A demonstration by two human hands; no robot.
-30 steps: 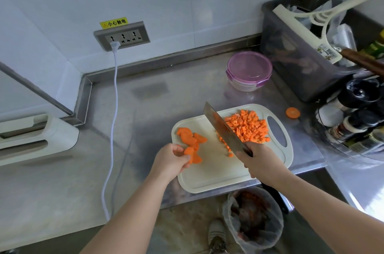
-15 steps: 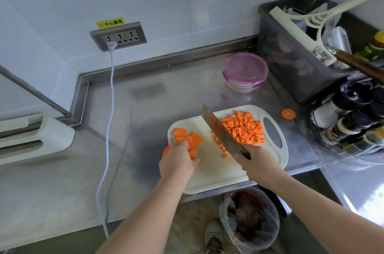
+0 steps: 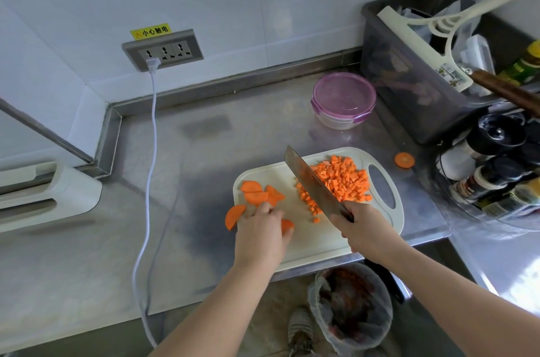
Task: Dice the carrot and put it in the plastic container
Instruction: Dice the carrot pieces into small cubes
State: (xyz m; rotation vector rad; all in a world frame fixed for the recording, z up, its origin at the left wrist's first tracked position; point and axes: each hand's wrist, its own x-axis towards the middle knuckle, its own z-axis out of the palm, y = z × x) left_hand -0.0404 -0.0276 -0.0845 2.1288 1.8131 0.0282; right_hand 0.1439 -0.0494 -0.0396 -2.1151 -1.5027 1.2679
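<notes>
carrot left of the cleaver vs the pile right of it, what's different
The carrot half-slices are few, large, flat half-rounds; the diced carrot pile is many small cubes heaped together. The half-slices lie at the cutting board's left end, one straddling its edge; the pile lies right of the cleaver. Both are orange.
</notes>
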